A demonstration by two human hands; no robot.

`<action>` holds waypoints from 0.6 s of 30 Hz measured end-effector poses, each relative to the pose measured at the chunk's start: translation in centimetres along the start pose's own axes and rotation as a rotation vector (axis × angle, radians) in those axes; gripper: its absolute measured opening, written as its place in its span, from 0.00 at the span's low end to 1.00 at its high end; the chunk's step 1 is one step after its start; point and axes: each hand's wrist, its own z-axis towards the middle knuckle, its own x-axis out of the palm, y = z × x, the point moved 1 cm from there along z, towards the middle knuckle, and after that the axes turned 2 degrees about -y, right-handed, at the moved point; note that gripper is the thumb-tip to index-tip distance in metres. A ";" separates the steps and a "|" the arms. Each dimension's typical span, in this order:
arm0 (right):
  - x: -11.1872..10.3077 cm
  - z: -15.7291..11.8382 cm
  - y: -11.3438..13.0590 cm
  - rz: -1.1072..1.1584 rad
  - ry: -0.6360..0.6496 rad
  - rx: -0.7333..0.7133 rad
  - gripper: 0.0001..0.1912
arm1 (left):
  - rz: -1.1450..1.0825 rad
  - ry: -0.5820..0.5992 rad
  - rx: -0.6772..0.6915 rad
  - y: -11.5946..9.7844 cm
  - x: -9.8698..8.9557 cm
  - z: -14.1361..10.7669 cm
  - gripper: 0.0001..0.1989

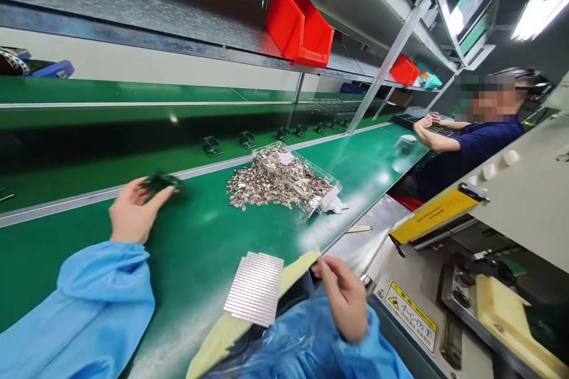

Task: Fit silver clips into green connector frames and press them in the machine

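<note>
Around everything, a workshop room with a bright ceiling light (540, 12) at upper right. Below, a long green workbench (200, 249), smooth and glossy, apt to let light pieces skid if knocked. Over the back, a grey shelf (178, 41) with a red bin (300, 23) at the front edge; could fall if jolted. At the right, a pale machine (524, 195) with a hand-warning label (411, 315); possible bump from a stray right elbow. Farther along, a co-worker (471, 142) in dark blue.

Midway along the bench, a clear tray (326, 201) heaped with small metal pieces (258, 186), many loose outside; more could scatter after a nudge. Nearer, silver ribbed plates (255, 287) overlapping a yellow strip (300, 269); could slide off under a dragging right sleeve.

Right hand (347, 296) by the strip's end, fingers curled; cannot tell whether empty or pinching something. Left hand (133, 207) near the metal rail (195, 172), thumb and fingers grasping a small dark part (162, 182), blurred; could slip from a loose pinch or clip the rail from too low a pass. Beyond the rail, a spaced row of similar dark parts (246, 140).
</note>
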 end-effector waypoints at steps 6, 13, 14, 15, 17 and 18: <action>11.1 12.2 -1.4 -0.277 0.013 -0.155 0.15 | 0.215 -0.308 -0.002 6.2 -2.0 7.3 0.41; 15.7 15.7 -2.1 -0.505 0.096 -0.245 0.13 | 0.392 -0.133 0.092 8.1 2.1 14.1 0.38; 16.0 15.9 -2.0 -0.523 0.106 -0.256 0.13 | 0.395 -0.092 0.094 8.3 2.7 14.6 0.37; 16.2 16.1 -2.0 -0.526 0.119 -0.269 0.13 | 0.403 -0.059 0.097 8.3 3.2 15.0 0.35; 16.4 16.4 -2.0 -0.520 0.128 -0.321 0.18 | 0.424 -0.013 0.118 8.0 3.6 15.0 0.33; 16.4 16.5 -2.0 -0.516 0.123 -0.356 0.21 | 0.437 -0.009 0.136 7.8 3.6 14.9 0.32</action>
